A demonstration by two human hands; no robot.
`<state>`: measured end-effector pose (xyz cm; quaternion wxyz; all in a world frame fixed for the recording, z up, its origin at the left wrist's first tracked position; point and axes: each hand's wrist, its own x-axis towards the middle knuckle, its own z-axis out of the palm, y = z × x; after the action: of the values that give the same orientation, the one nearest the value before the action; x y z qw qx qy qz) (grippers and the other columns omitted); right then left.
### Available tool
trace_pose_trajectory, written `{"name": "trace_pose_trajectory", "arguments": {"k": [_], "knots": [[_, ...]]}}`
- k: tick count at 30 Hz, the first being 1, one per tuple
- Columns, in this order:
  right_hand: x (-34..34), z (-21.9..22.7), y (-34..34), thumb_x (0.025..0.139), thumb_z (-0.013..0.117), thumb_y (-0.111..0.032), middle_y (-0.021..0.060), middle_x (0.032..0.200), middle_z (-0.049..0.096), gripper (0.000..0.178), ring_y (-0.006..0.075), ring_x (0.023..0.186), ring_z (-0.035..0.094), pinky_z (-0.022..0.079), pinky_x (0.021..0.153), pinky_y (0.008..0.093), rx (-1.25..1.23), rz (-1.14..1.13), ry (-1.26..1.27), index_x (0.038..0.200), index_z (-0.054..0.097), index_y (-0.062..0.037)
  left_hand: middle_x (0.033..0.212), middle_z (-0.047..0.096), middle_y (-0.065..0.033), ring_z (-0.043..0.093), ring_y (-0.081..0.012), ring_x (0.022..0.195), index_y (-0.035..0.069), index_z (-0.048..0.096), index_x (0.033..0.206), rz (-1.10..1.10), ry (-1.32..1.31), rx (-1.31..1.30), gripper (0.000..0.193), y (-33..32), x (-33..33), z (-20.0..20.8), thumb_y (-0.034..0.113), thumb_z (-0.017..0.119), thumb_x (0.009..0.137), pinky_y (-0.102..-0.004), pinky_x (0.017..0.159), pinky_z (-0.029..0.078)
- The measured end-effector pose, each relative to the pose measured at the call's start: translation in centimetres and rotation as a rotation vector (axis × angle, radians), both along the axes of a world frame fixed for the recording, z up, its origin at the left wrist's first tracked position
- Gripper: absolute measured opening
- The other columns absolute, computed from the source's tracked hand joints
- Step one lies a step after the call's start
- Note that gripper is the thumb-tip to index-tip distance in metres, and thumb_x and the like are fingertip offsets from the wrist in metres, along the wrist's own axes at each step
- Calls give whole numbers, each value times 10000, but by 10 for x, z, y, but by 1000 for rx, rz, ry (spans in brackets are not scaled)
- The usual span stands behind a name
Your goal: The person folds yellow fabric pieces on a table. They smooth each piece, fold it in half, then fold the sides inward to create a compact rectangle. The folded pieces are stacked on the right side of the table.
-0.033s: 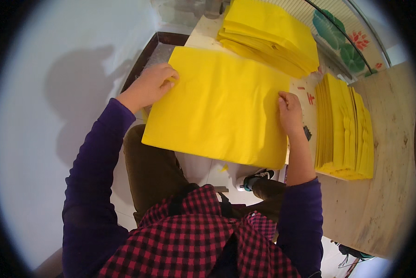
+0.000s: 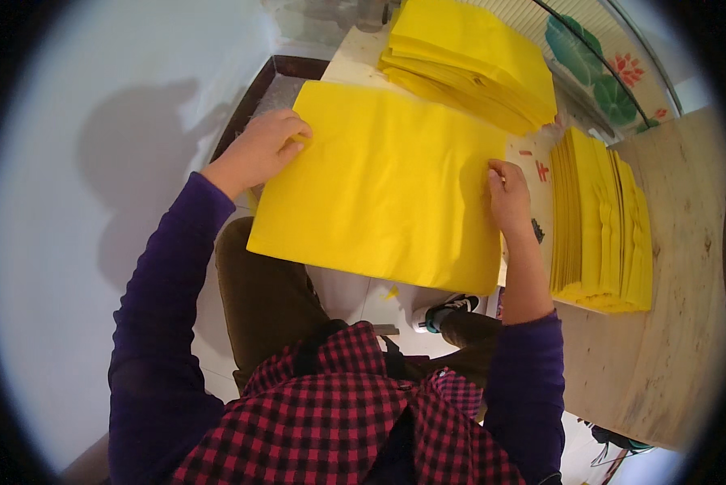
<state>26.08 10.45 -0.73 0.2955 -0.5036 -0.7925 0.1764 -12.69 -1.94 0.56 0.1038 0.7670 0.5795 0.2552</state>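
Observation:
A wide yellow sheet (image 2: 379,186), soft and slightly creased like fabric, spreads in front of me above my knees. Its near edge hangs over the floor, and its far edge lies by the wooden surface. My left hand (image 2: 266,145) is closed on the sheet's left edge near the far corner, fingers curled and thumb tucked under them. At the right edge, my right hand (image 2: 508,194) grips the sheet with bent fingers. Whether the sheet is one layer or several I cannot tell.
Beyond the sheet lies a thick yellow stack (image 2: 476,65) on a pale board (image 2: 355,61). To the right, another yellow stack (image 2: 601,226) rests on a wooden table (image 2: 678,242). A dark-rimmed tray (image 2: 254,89) sits beside the white wall (image 2: 48,242) at left.
My right hand has shifted very slightly to the right. Otherwise the sheet, my left hand and the stacks look the same.

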Motion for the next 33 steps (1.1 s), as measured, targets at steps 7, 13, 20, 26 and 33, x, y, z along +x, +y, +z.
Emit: {"name": "trace_pose_trajectory", "arguments": {"k": [7,13,20,26,33], "knots": [[18,2,-55,930,541,-110,217,1111,592,219,382,1080,553,435,945,409,-76,145,-25,1077,597,42,1132,571,-154,519,-341,1103,39,587,1078,-65,49,0,223,-32,11,-11,61,581,857,-423,962,404],[-4,1,-8,930,538,-110,217,1120,597,218,381,1087,547,429,964,407,-25,0,-21,1080,598,35,1156,568,-156,508,-349,1133,32,566,1129,30,85,-37,250,19,12,-4,59,560,881,-417,1009,390],[24,12,-70,925,548,-116,210,1121,602,231,379,1092,547,431,966,405,-66,108,-28,1095,595,33,1124,573,-151,511,-345,1116,31,581,1106,-104,22,-81,212,-29,8,-2,57,546,899,-409,1006,394],[3,-2,-22,915,562,-109,198,1112,605,228,374,1093,546,427,967,415,-48,51,-16,1088,588,37,1108,567,-152,511,-339,1116,38,585,1096,-7,3,-55,206,4,6,-10,49,549,893,-410,999,398],[17,12,-58,924,551,-96,199,1145,592,234,354,1099,551,433,963,399,-46,93,-69,1116,581,32,1132,566,-149,506,-344,1122,31,585,1099,-71,44,10,205,-35,-3,-5,59,539,902,-402,994,400]]}}
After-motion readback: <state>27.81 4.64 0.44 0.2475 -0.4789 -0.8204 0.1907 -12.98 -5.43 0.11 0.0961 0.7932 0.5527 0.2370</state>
